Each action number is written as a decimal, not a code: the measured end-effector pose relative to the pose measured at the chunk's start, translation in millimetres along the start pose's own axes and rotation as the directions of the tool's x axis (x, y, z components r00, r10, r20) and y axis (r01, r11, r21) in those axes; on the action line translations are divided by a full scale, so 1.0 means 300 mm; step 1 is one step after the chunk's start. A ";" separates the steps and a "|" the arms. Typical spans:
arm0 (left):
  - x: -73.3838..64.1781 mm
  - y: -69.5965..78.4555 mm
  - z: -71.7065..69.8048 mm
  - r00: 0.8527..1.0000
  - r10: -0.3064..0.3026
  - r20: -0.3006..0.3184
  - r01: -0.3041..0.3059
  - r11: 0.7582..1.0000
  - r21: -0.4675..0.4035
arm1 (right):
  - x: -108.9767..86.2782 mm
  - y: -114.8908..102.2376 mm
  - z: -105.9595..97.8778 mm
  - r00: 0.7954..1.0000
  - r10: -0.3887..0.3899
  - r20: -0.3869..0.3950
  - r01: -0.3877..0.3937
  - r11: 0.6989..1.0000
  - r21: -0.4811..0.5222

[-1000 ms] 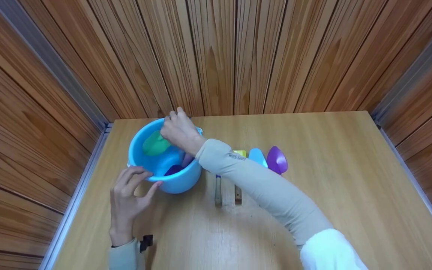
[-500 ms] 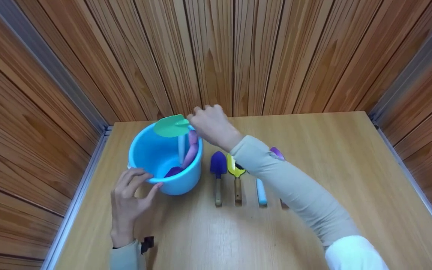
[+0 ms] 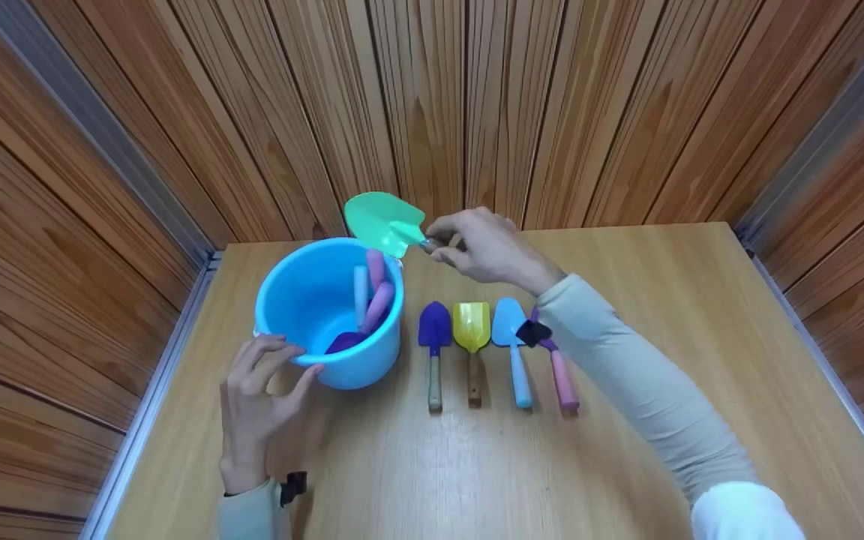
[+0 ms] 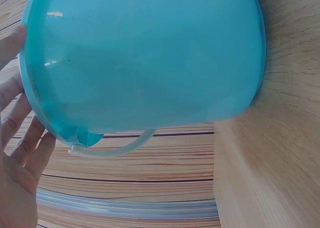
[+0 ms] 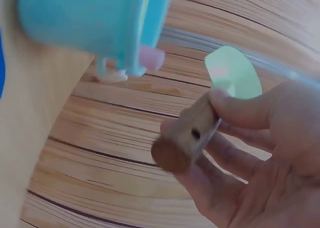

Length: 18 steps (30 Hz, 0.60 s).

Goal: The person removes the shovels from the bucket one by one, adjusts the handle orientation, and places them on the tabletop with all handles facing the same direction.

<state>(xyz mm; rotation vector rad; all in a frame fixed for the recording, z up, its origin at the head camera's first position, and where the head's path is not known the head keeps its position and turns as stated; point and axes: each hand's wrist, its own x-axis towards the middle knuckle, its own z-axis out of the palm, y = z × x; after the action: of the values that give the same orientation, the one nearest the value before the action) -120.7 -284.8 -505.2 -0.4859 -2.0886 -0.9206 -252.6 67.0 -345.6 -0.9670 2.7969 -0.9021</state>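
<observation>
A blue bucket point(image 3: 353, 372) stands upright at the table's left back. My left hand point(image 3: 259, 409) grips its near-left rim, thumb outside and fingers over the edge; the left wrist view shows the bucket's wall point(image 4: 150, 63) and pale handle point(image 4: 120, 149). My right hand point(image 3: 488, 247) holds a green toy shovel point(image 3: 381, 219) by its wooden handle point(image 5: 187, 133), above the table and right of the bucket, with the blade overlapping the far rim in the head view. Inside the bucket lean two pink handles point(image 3: 378, 306), a light blue handle point(image 3: 361, 296) and a purple piece point(image 3: 346, 342).
Right of the bucket lie several shovels in a row: dark blue point(image 3: 435, 326), yellow point(image 3: 472, 324), light blue point(image 3: 509, 321) and one with a pink handle point(image 3: 564, 382), partly behind my right wrist. Wood-panelled walls point(image 3: 432, 112) enclose the wooden table point(image 3: 417, 472) at the back and sides.
My right hand has lifted the green shovel up out of the bucket and moved right with it. My left hand stays at the rim, and the row of shovels shows more fully.
</observation>
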 end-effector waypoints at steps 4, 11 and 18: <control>0.002 -0.003 -0.002 1.000 0.006 0.006 -0.006 1.000 0.006 | -0.057 0.067 -0.021 0.999 0.024 0.027 -0.030 0.969 0.244; 0.004 0.002 -0.004 1.000 -0.004 0.000 0.004 1.000 0.014 | -0.177 0.189 -0.022 0.996 0.090 0.025 -0.091 0.882 0.462; -0.009 0.009 -0.002 1.000 -0.003 -0.018 0.004 1.000 0.007 | -0.332 0.291 0.013 0.970 0.242 -0.010 -0.194 0.802 0.564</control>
<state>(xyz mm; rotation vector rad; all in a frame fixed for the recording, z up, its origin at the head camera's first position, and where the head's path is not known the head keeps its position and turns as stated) -117.3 -283.5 -506.0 -0.4686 -2.0763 -0.9161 -219.8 178.2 -410.1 -0.5099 2.3760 -1.6179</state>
